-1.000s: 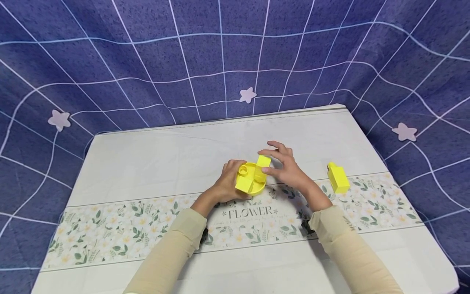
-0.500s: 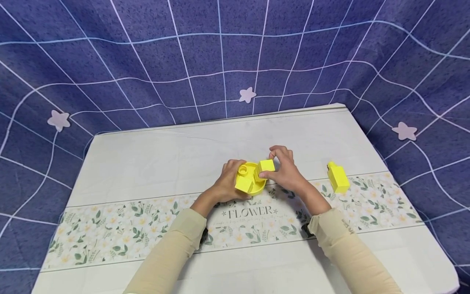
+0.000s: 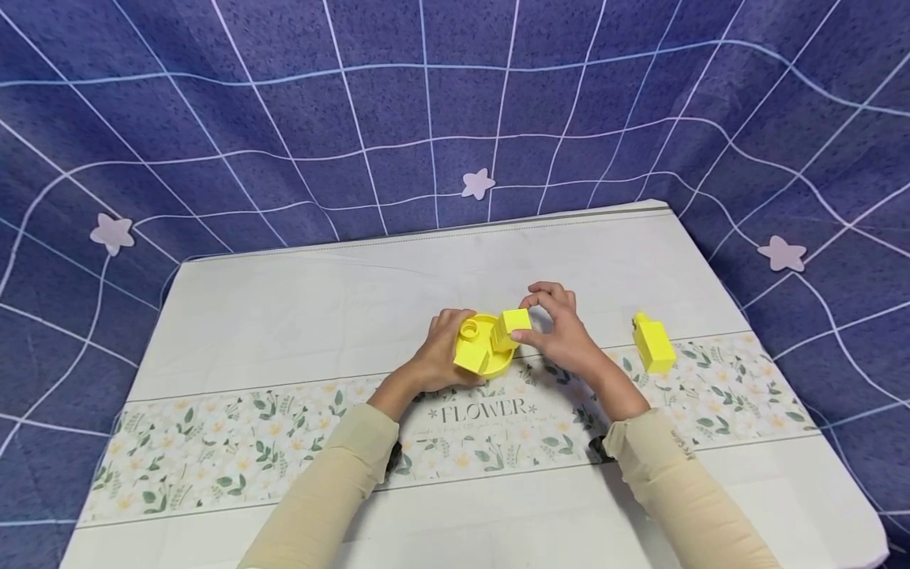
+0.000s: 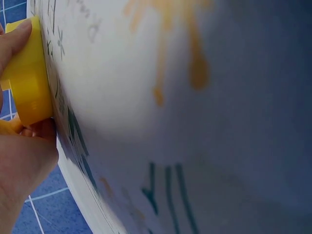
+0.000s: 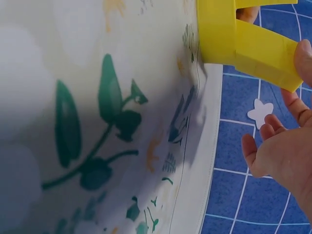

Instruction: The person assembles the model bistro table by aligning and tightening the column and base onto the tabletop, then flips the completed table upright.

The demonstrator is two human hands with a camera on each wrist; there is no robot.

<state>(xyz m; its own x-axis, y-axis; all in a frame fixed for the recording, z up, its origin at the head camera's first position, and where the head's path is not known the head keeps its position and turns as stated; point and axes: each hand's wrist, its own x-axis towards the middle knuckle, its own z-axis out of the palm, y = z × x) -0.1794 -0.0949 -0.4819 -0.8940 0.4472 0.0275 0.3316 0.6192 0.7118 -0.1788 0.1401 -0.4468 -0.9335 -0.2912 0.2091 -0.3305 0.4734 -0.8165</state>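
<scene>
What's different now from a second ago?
The right hand has shifted slightly right and toward the person, and the top of the block it pinches has shifted likewise. Nothing was let go. The left hand still grips the dish; the loose piece at right stayed put.

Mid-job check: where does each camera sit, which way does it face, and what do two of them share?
Head: worn on the head, facing forward and down over the tablecloth to the curtain; both sleeves, the left hand holding the yellow dish and the right hand pinching a yellow block show.
Left wrist: low across the tablecloth; part of the left hand shows at the left edge.
Right wrist: low across the tablecloth; the right hand shows at the right.
Shared: both wrist views show dish, tablecloth and curtain.
</scene>
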